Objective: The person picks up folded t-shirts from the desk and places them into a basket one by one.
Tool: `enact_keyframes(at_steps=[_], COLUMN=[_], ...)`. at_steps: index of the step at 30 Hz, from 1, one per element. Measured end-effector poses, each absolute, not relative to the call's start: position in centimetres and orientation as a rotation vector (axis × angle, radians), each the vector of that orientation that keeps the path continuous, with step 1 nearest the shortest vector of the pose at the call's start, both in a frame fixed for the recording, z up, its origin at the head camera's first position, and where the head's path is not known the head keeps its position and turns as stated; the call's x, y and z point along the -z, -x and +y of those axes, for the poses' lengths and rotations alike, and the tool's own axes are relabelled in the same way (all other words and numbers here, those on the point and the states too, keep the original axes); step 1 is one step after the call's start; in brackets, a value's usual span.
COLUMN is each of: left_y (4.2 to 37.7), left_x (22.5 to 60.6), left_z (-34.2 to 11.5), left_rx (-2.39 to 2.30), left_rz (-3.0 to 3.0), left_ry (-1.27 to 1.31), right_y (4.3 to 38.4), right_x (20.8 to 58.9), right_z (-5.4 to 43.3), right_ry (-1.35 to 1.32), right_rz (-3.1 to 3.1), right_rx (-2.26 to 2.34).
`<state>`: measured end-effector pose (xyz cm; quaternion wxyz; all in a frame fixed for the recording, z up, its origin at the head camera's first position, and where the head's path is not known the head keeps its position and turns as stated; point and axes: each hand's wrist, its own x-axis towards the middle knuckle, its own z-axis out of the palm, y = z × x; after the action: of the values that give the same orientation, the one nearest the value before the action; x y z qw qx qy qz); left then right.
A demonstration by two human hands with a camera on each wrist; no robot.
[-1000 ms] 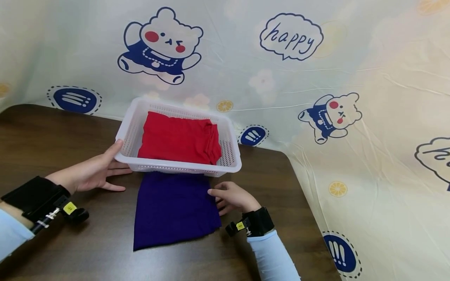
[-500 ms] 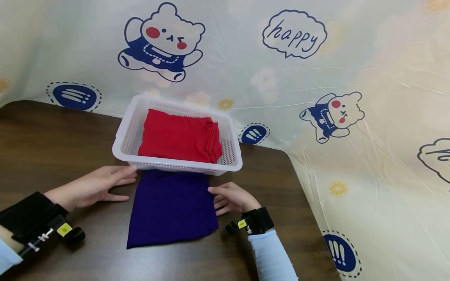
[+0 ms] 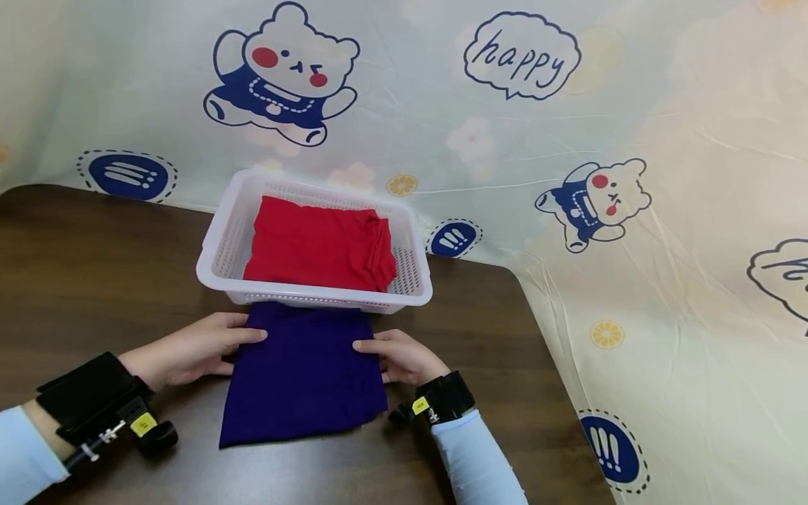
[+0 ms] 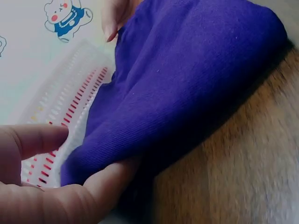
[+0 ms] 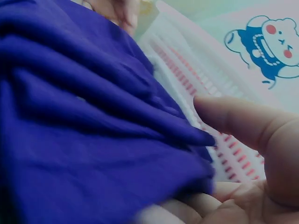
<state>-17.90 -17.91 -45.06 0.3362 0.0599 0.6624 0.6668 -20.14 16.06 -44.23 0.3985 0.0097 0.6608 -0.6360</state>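
Observation:
A folded dark purple cloth (image 3: 303, 372) lies on the table in front of the basket, its far edge against the basket's near wall. My left hand (image 3: 196, 347) is at its left edge; in the left wrist view the fingers (image 4: 110, 182) reach beneath the cloth and the thumb stands apart above. At the right edge is my right hand (image 3: 404, 358), its fingers (image 5: 201, 205) also under the cloth, with a gap below its raised thumb (image 5: 229, 116). Several loose folds show in the right wrist view. A folded red cloth (image 3: 315, 245) lies inside the white basket (image 3: 315, 294).
The brown wooden table (image 3: 113, 280) has a rounded back right corner. Behind it hangs a pale curtain (image 3: 410, 84) printed with bears, and the basket stands close against this at the back edge. Black straps with small cameras sit on both wrists.
My left hand has left the basket's rim and come down to the cloth's left edge. The cloth has shifted slightly left, and my right hand has moved a little left with its edge.

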Motion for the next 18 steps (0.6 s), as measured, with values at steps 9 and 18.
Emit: enact_keyframes(at_steps=[9,18], left_y=[19.0,19.5], left_x=[46.0,46.9], left_z=[-17.1,-17.3], left_rx=[-1.872,-1.888], left_rz=[1.464,1.352], left_ry=[-0.13,-0.142], right_y=[20.1,20.4], right_x=[44.9,45.3], right_z=[14.1,13.3], right_ry=[0.005,-0.032], right_rz=[1.655,1.577], right_rx=[1.647,1.657])
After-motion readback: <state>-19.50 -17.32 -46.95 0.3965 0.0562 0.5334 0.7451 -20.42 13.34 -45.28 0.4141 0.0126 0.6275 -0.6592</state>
